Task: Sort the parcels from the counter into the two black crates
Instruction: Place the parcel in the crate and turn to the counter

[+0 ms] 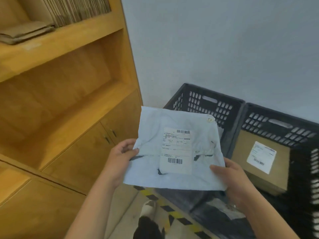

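Head view, parcel: a white poly mailer (174, 152) is up in the air, held flat and face-up just below frame centre, towards 5 o'clock.
Head view, mailer label: a white shipping label (177, 150) with two barcodes sits in the middle of the mailer, and dark scuffs show around it.
Head view, left hand: the left hand (119, 157) is on the mailer's 9 o'clock edge, thumb pressed on top and fingers tucked beneath. That's a firm grasp.
Head view, right hand: the right hand (231, 181) has the 4 o'clock corner, thumb on top and the rest under the plastic, gripping too.
Head view, left crate: a black slotted crate (207, 104) stands against the wall at the mailer's 1 o'clock, and the mailer hangs over its near side. Dark glossy wrapping (207, 206) shows below the mailer at 6 o'clock, but I cannot tell what it is.
Head view, right crate: a second black crate (276, 125) touches the first at 3 o'clock.
Head view, box: a brown cardboard box (241, 152) lies inside the right crate, with its white label (261, 156) facing up.
Head view, shelving: a wooden shelf unit (69, 75) fills the 9-to-11 o'clock side, with cabinet doors (96, 149) below. Flattened cardboard (76, 11) stands on the top shelf.
Head view, floor: yellow-and-black hazard tape (172, 213) runs along at 6 o'clock, and a shoe (148, 207) is just beside it.
Head view, wall: a plain pale wall (224, 49) is at 12 to 2 o'clock.
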